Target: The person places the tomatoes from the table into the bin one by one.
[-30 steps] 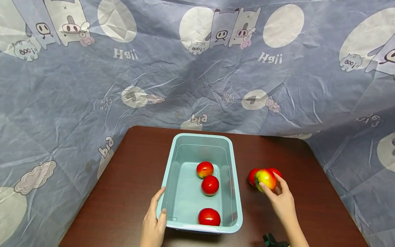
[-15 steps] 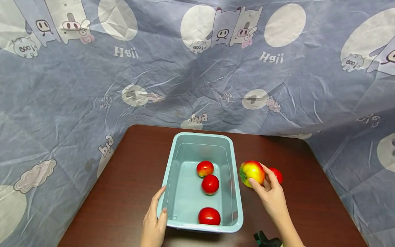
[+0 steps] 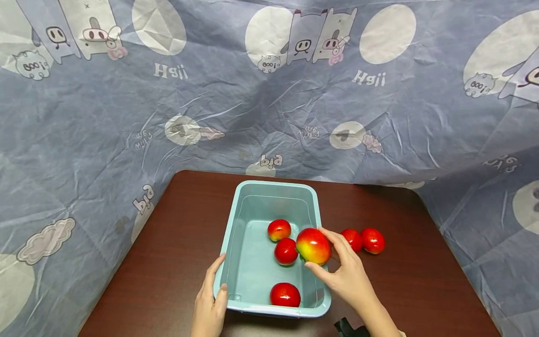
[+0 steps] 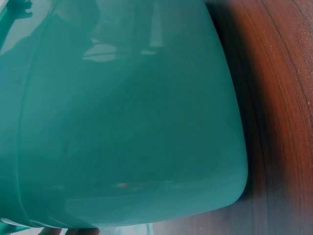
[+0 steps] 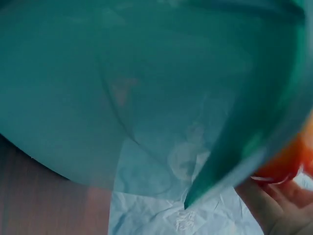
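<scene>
Glossy red-and-yellow apple [image 3: 313, 245] sits pinched in my right hand [image 3: 343, 276], fingers curled round it above the teal tub's [image 3: 227, 243] right rim. Smooth skin could slip and knock the red ones inside. My left hand [image 3: 209, 304] grips the tub's near-left corner.

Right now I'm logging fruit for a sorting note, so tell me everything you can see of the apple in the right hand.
The apple is round and glossy, red shading into yellow-green, with a dark green bit at its lower left edge. It looks whole and smooth. The right hand holds it by the fingertips, lifted over the right side of the light blue tub, above the tub floor and close beside one of the red apples lying inside. In the right wrist view only an orange-red sliver shows.
</scene>
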